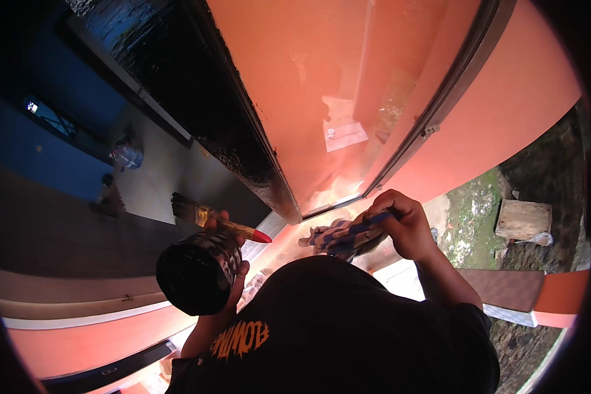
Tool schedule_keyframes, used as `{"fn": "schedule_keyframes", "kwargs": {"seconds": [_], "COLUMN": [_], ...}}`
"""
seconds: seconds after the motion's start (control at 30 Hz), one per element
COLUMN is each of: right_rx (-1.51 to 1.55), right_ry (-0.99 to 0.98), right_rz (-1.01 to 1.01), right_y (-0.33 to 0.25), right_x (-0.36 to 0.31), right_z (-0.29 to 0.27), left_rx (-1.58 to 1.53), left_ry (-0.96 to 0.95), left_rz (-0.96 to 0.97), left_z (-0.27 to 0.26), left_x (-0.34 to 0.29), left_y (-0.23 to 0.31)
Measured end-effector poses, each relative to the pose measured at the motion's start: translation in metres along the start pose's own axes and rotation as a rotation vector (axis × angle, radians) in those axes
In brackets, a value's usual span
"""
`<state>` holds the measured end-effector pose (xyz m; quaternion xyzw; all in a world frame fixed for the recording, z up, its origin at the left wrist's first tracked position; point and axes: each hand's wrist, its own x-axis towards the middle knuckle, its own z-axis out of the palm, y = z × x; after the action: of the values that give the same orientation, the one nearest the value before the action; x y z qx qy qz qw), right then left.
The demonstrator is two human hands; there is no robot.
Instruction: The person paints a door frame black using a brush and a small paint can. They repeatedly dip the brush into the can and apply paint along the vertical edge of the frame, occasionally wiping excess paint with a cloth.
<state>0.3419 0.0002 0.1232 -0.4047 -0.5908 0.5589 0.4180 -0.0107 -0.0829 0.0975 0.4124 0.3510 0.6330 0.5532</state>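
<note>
My left hand (238,284) is wrapped round a paint can (194,279) whose round mouth looks black. The same hand also pins a paintbrush (233,226) across the top of the can. Its dark bristles point left and its red handle tip points right. My right hand (404,222) pinches a crumpled striped cloth (347,238) in front of my chest. Just beyond both hands stands a tall panel with a glossy black surface (233,131). Beside it, a glass pane (308,79) reflects pink walls.
A dark frame edge (433,121) with a small latch borders the pane on the right. A dim room with a blue wall (29,144) lies to the left. On the right, a wooden box (523,218) sits near mossy ground (473,220).
</note>
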Motion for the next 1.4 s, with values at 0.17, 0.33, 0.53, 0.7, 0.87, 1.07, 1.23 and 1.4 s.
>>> {"fn": "schedule_keyframes", "kwargs": {"seconds": [0.17,0.33,0.53,0.7,0.87,1.07,1.23,1.4], "right_rx": [0.282,0.393,0.344,0.077,-0.007,-0.092,-0.19,-0.184], "right_ry": [-0.1,-0.143,-0.047,-0.062,-0.101,-0.179,-0.211,-0.171], "right_rz": [-0.046,-0.1,0.044,0.011,-0.019,-0.038,-0.285,-0.056], "right_y": [0.001,-0.004,-0.025,-0.019,-0.021,-0.03,-0.007,-0.013], "right_x": [0.008,0.015,0.012,0.02,0.022,0.023,0.038,0.038], "right_z": [-0.009,-0.007,0.005,-0.003,-0.007,-0.003,-0.01,0.003], "left_rx": [-0.406,-0.422,-0.626,-0.655,-0.693,-0.244,-0.292,-0.375], "left_ry": [-0.098,-0.003,-0.035,-0.031,-0.057,-0.03,-0.01,-0.002], "left_rz": [-0.017,-0.046,-0.057,-0.034,-0.006,0.073,0.073,0.064], "left_z": [-0.004,0.008,0.011,0.01,0.003,0.002,0.012,0.011], "left_x": [0.001,0.003,0.005,0.002,-0.002,-0.005,0.0,0.0], "left_y": [-0.002,0.001,0.004,0.001,-0.007,-0.011,-0.004,-0.004]}}
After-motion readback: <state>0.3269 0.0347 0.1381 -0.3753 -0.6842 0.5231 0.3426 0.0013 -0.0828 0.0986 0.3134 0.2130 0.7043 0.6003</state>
